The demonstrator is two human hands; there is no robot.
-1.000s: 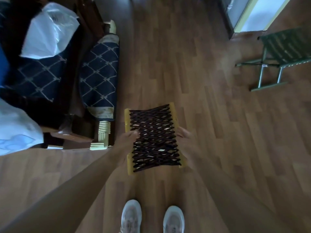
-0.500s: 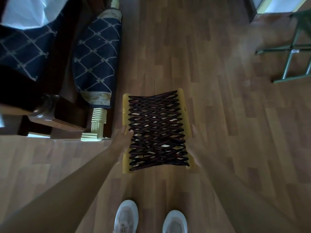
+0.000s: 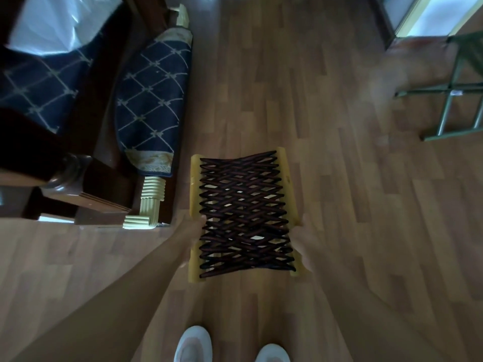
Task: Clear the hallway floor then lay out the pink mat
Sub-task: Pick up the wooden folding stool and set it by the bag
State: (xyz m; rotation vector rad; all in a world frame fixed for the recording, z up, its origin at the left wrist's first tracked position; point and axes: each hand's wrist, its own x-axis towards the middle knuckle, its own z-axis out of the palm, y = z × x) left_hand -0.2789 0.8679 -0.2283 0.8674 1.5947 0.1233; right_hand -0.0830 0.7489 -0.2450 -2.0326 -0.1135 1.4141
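A low stool (image 3: 243,212) with a yellow frame and a dark woven cord seat hangs over the wooden hallway floor (image 3: 326,165), just ahead of my feet. My left hand (image 3: 192,228) grips its left rail and my right hand (image 3: 303,236) grips its right rail. My fingers are partly hidden under the frame. No pink mat is in view.
A dark wooden sofa with navy patterned cushions (image 3: 154,100) and a white plastic bag (image 3: 60,24) fills the left side. A green metal folding stool (image 3: 454,100) stands at the right. A doorway (image 3: 428,14) opens at the top right. My white shoes (image 3: 193,343) are at the bottom.
The stool stays held in both hands and has shifted slightly forward and right in view. The view has tilted down, so the sofa and green stool have slid toward the top.
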